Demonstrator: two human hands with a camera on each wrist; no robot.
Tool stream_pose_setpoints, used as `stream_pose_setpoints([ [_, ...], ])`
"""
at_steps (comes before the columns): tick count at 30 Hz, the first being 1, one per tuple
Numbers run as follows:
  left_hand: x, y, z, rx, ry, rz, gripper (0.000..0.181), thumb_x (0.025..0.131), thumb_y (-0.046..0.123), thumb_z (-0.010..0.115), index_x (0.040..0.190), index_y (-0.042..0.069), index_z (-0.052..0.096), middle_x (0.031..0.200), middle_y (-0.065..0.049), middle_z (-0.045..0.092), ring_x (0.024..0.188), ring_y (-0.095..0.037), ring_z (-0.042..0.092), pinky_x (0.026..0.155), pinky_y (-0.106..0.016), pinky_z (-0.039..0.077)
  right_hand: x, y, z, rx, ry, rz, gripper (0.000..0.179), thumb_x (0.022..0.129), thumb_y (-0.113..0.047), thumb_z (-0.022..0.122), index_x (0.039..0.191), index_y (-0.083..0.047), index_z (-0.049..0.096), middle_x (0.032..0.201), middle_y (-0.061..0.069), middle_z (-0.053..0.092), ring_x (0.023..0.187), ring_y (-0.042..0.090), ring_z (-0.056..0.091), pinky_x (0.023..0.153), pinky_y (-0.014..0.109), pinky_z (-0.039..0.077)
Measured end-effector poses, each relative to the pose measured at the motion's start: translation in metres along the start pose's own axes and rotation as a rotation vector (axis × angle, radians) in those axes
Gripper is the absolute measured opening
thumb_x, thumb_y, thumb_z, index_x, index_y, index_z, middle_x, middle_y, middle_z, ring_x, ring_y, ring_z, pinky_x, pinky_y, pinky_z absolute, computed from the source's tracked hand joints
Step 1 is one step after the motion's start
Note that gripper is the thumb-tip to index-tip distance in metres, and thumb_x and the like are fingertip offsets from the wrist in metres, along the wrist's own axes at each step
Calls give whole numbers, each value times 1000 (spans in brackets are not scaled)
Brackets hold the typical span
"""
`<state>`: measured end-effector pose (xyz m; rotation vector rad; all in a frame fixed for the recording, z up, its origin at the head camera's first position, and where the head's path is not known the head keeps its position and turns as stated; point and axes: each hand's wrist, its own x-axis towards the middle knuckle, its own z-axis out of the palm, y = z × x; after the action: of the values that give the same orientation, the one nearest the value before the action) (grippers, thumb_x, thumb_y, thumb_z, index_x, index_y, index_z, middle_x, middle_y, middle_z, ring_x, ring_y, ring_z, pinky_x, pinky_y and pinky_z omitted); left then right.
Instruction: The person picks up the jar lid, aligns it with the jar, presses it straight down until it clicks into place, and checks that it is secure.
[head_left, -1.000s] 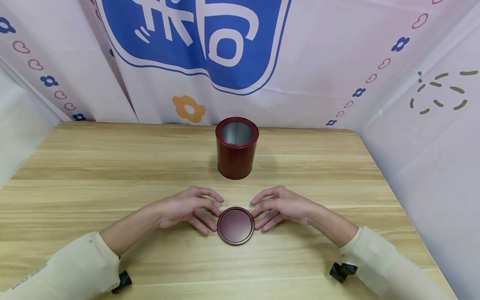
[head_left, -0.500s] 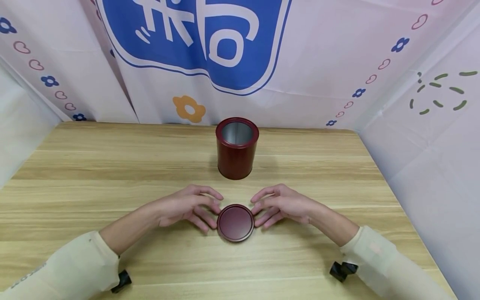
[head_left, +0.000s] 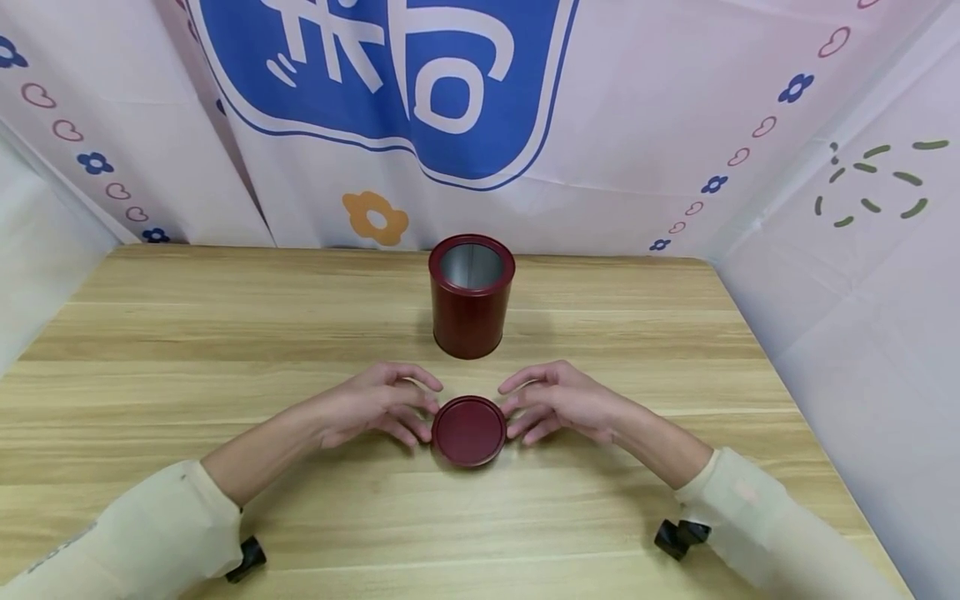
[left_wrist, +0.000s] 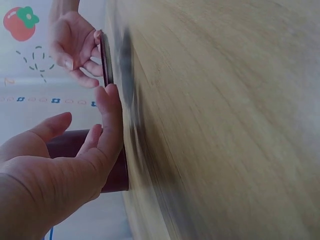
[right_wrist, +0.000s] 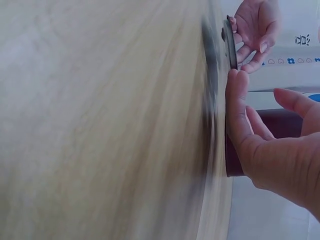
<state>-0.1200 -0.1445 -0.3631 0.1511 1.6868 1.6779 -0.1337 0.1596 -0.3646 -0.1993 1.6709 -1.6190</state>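
A round dark red lid (head_left: 468,431) is held by its rim between my two hands, a little above the wooden table. Fingertips of my left hand (head_left: 378,406) bear on its left edge; those of my right hand (head_left: 561,404) bear on the right edge. In the left wrist view the lid (left_wrist: 106,60) is seen edge-on, with a gap and a shadow between it and the tabletop. Both thumbs stand away from it. Beyond the hands a dark red metal can (head_left: 468,321) stands upright, its round mouth uncovered and its silvery inside visible.
The wooden table (head_left: 225,333) reaches back to a printed white cloth (head_left: 600,167) hanging behind the can. Another white cloth (head_left: 885,300) hangs on the right side. Both sleeved forearms come in from the front corners.
The lid has risen off the table and moved slightly away from me, toward the can, with both hands moving along. The can has stayed in place.
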Motion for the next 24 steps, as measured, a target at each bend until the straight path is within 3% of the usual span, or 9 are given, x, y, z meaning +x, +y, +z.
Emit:
stream_pose_setpoints([
  [10,3,-1,1,-2,43,38,42,103,4,57,138,-14,43,112,-20,65,83,-23,73,73,-32,63,2,-2,0,18,40,-21,40,103,-7,58,138,12,50,126,21,69,88,20,74,75,31,64],
  [17,3,1,2,-1,49,46,41,102,-2,55,138,-15,42,111,-20,66,82,-23,72,72,-31,63,2,-3,2,37,45,-49,44,96,0,64,136,14,51,109,9,70,86,21,71,70,29,63],
  [24,4,5,6,-10,87,38,40,101,-2,57,138,-14,44,106,-16,68,79,-20,71,67,-27,61,4,-4,5,50,108,-72,43,94,5,66,133,15,52,103,8,66,79,17,68,65,26,61],
])
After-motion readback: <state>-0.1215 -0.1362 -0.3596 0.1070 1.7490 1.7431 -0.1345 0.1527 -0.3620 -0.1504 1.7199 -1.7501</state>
